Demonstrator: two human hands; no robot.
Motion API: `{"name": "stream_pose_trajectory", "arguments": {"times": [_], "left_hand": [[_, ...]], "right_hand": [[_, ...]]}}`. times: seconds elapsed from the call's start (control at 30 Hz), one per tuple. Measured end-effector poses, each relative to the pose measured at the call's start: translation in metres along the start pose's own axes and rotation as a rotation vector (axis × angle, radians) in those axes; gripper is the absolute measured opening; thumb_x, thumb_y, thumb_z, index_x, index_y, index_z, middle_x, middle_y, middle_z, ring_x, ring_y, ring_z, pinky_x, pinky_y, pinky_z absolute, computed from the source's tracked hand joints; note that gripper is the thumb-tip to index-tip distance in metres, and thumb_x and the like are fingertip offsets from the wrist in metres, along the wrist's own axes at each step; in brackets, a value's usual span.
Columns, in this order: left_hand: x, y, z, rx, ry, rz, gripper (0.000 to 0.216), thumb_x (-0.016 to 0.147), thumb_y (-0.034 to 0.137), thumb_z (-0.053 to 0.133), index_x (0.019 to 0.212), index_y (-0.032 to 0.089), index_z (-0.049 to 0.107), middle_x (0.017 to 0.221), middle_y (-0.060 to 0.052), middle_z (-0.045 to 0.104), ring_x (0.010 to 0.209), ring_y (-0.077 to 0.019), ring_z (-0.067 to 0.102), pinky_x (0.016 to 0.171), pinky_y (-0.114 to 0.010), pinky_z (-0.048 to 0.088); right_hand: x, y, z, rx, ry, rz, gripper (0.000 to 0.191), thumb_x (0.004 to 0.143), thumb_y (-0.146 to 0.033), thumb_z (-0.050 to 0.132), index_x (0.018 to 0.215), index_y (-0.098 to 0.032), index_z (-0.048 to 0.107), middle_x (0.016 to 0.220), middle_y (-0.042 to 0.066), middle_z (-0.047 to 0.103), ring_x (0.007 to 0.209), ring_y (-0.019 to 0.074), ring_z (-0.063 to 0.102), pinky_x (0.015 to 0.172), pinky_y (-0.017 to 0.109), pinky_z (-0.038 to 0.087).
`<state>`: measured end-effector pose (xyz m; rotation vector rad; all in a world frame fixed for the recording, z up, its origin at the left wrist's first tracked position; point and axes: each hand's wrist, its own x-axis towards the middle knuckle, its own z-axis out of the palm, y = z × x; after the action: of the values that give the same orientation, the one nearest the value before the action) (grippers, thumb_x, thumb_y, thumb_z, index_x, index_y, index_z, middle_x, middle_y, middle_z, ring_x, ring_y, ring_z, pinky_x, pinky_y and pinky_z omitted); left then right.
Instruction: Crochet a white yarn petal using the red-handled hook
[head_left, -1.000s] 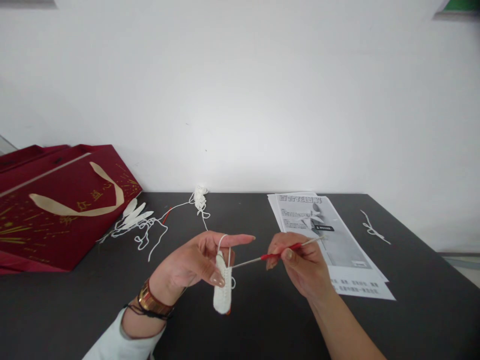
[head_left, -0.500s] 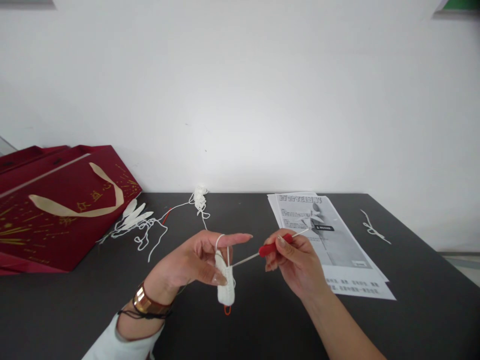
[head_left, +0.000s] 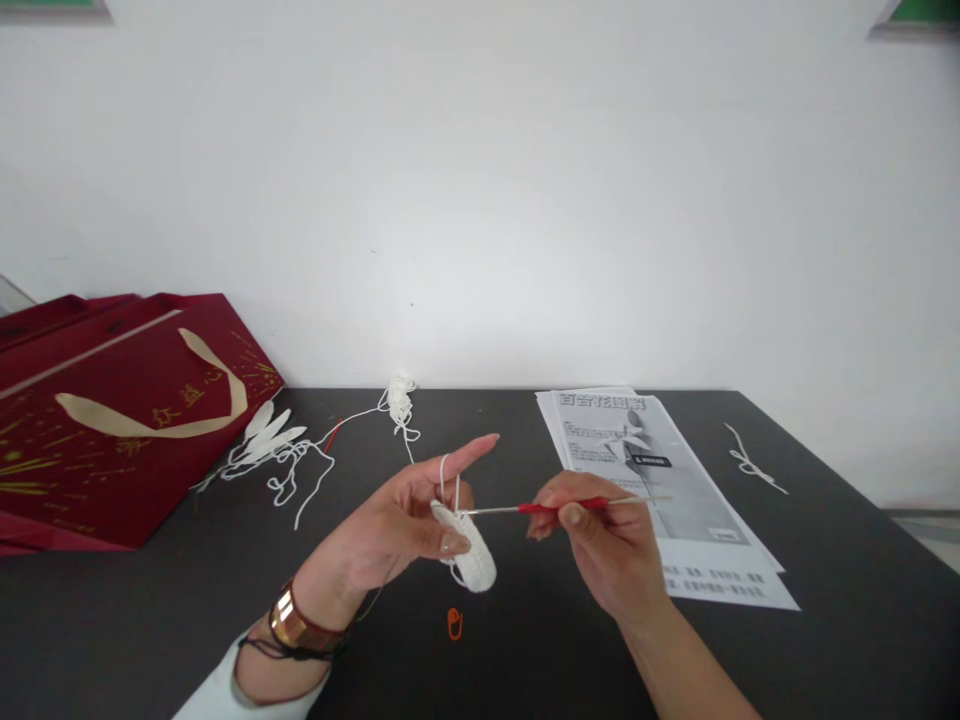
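Note:
My left hand (head_left: 409, 520) pinches a white crocheted piece (head_left: 476, 562) between thumb and fingers. Its index finger points out to the right, with white yarn (head_left: 442, 478) looped round it and running down to the piece. In my right hand (head_left: 604, 545) is a crochet hook with a red grip (head_left: 555, 506), held level like a pen. The hook's thin metal shaft reaches left to the upper edge of the piece, where its tip is hidden in the stitches. On the dark table below the piece lies an orange stitch marker (head_left: 454, 624).
At the left lies a dark red gift bag (head_left: 97, 400) with cream ribbon handles. Beside it are white crocheted petals (head_left: 266, 432) with loose yarn ends and a red stick (head_left: 334, 433). A yarn bundle (head_left: 400, 395) sits by the wall. Printed sheets (head_left: 720, 575) and a knotted yarn scrap (head_left: 750, 465) are at right.
The crocheted piece has swung from upright to slanting down right, uncovering the whole orange marker. My right hand has lowered slightly and the hook has gone from slanted to nearly level. My left index finger points higher.

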<state>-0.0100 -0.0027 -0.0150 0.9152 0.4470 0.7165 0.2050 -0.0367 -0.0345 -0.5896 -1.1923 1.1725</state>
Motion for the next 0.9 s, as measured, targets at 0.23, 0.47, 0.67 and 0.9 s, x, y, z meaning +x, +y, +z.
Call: {"name": "stream_pose_trajectory", "arguments": {"times": [0.23,0.47,0.67,0.9], "left_hand": [[0.002,-0.002,0.002,0.023,0.072,0.114,0.082,0.068,0.005,0.074,0.140,0.030,0.044,0.067,0.005,0.051,0.057,-0.0081,0.043,0.055,-0.022,0.032],[0.002,-0.005,0.006,0.015,0.110,0.198,0.082,0.072,0.006,0.073,0.143,0.031,0.040,0.068,0.004,0.052,0.060,-0.0097,0.044,0.057,-0.025,0.031],[0.002,-0.002,0.005,-0.071,0.059,0.161,0.084,0.068,0.004,0.072,0.142,0.030,0.041,0.067,0.004,0.054,0.058,-0.0094,0.043,0.055,-0.024,0.031],[0.001,-0.001,0.003,-0.102,0.031,0.115,0.083,0.065,0.002,0.071,0.140,0.028,0.045,0.068,0.003,0.056,0.057,-0.0098,0.046,0.054,-0.022,0.035]], "right_hand": [[-0.007,0.001,0.010,-0.191,-0.003,-0.145,0.016,0.088,-0.017,0.061,0.096,-0.025,0.073,0.081,0.005,0.071,0.071,0.0185,0.066,0.062,0.031,0.054],[-0.013,0.005,0.017,-0.248,0.068,-0.162,0.020,0.088,-0.015,0.061,0.099,-0.026,0.073,0.085,0.005,0.073,0.072,0.0172,0.068,0.064,0.029,0.056],[-0.008,0.008,0.017,0.032,0.159,-0.018,0.009,0.083,-0.024,0.069,0.089,-0.023,0.076,0.079,0.003,0.074,0.067,0.0148,0.069,0.060,0.024,0.060],[0.000,0.000,0.014,0.114,0.151,0.053,0.009,0.081,-0.027,0.072,0.085,-0.020,0.076,0.071,0.003,0.074,0.062,0.0122,0.069,0.059,0.019,0.058]]}}
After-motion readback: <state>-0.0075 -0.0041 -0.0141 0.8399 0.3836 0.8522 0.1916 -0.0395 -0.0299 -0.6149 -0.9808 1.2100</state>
